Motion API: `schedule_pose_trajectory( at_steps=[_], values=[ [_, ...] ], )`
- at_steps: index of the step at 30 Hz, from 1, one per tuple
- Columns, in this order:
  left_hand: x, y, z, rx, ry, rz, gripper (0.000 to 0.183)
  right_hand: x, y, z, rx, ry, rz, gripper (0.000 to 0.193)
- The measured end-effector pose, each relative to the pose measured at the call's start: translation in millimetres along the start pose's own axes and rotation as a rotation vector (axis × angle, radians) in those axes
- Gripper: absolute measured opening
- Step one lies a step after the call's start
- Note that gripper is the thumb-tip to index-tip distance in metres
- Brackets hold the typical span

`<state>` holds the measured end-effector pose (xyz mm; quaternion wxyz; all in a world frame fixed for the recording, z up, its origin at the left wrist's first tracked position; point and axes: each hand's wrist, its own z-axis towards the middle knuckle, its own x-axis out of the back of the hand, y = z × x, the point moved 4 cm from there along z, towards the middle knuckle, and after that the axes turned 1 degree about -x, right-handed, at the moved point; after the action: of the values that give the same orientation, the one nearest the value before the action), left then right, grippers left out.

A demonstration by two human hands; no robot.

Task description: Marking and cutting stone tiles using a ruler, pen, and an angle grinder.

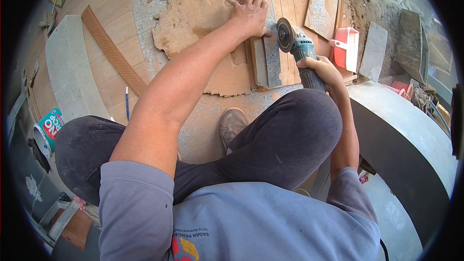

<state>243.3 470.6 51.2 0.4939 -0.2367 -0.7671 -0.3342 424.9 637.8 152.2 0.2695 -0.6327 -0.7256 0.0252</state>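
Note:
My right hand (325,71) is wrapped round the body of a teal angle grinder (303,50). Its round cutting disc (285,35) stands close to the right edge of a long grey strip (272,63); whether they touch I cannot tell. My left hand (250,15) lies with fingers spread on the strip and the board beside it, pressing down from above. Beneath lies a worn plywood sheet (193,14) with ragged, broken edges. From this view the grinder's rear end is partly hidden by my right knee.
A pink dustpan (344,48) stands right of the grinder, near stone-like slabs (373,50). On the left lie a brown ridged strip (113,50), a grey plank (72,67), a blue pen (127,102) and a green can (47,133). A curved white-topped ledge (401,116) borders my right side.

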Motion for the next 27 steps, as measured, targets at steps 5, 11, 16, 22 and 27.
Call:
schedule_pose_trajectory(
  at_steps=[5, 11, 16, 22, 27],
  values=[
    [0, -1, 1, -0.008, 0.002, 0.005, 0.117, -2, 12, -12, -0.027, -0.006, 0.036, 0.049],
    [1, 1, 2, -0.009, -0.027, 0.003, 0.117, -3, 13, -18, -0.043, 0.009, -0.021, 0.05],
    [-2, -3, 1, 0.0, -0.006, 0.024, 0.119, -9, 12, -8, -0.012, -0.008, 0.017, 0.051],
    [2, 0, 1, 0.0, -0.005, -0.005, 0.12, -3, 7, 3, -0.007, -0.003, 0.021, 0.051],
    [2, 0, 0, 0.0, -0.01, -0.003, 0.119, -1, -1, 15, 0.019, -0.001, -0.015, 0.046]
  ],
)
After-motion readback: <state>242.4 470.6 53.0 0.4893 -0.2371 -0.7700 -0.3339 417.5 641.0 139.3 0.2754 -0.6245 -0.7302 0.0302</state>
